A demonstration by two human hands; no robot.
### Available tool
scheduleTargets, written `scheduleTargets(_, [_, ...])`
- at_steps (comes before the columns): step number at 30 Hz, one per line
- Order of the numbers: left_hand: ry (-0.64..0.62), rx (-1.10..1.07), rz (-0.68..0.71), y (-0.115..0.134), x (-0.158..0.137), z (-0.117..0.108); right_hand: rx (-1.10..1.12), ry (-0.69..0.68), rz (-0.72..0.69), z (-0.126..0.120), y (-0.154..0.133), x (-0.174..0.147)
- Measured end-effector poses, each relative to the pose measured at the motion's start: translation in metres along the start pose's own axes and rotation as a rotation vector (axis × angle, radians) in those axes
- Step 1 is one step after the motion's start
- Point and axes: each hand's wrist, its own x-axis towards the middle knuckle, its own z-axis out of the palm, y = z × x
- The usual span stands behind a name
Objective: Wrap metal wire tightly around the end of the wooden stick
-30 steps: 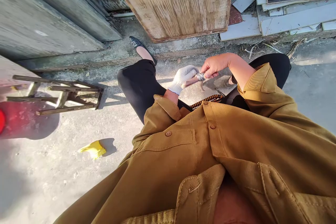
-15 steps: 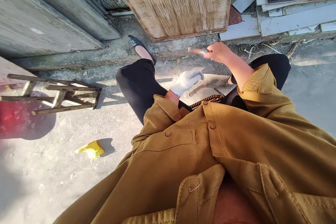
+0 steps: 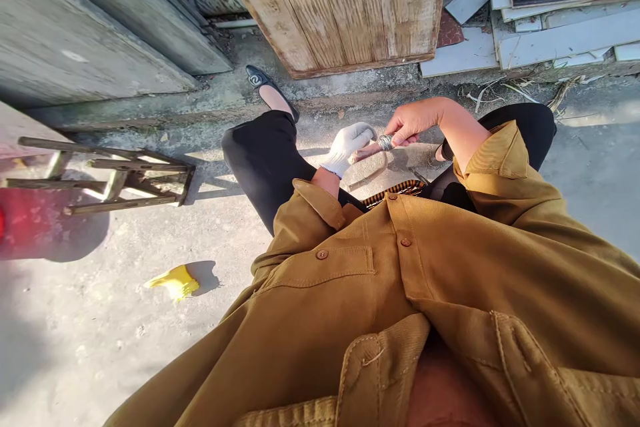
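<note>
My right hand (image 3: 413, 121), bare, grips a short wooden stick with grey wire wound round it (image 3: 385, 142). The stick's pale end (image 3: 361, 155) points left towards my left hand (image 3: 347, 147). That hand wears a white knitted glove, its fingers curled together beside the stick. Whether the glove touches the stick, or what its fingertips pinch, I cannot make out. Both hands hang low between my spread knees, above the concrete ground. The stick's shadow falls below it.
A wooden panel (image 3: 345, 13) leans ahead, with stacked white boards (image 3: 550, 40) to its right. On the left lie a small wooden ladder-like frame (image 3: 125, 173) and a red object (image 3: 45, 223). A yellow piece (image 3: 175, 281) rests on the ground. A woven seat edge (image 3: 395, 193) shows beneath me.
My right hand has brought the wire-wound stick down and left, and its end now tilts down beside my gloved left hand. The left hand has shifted slightly up and left.
</note>
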Motion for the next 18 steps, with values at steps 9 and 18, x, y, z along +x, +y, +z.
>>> scheduleTargets(9, [-0.228, -0.01, -0.045, 0.018, -0.01, 0.005, 0.566, 0.569, 0.174, -0.007, -0.02, -0.01])
scheduleTargets(18, [-0.09, -0.079, 0.021, 0.018, -0.015, -0.001, -0.149, -0.116, 0.528, 0.009, 0.003, 0.009])
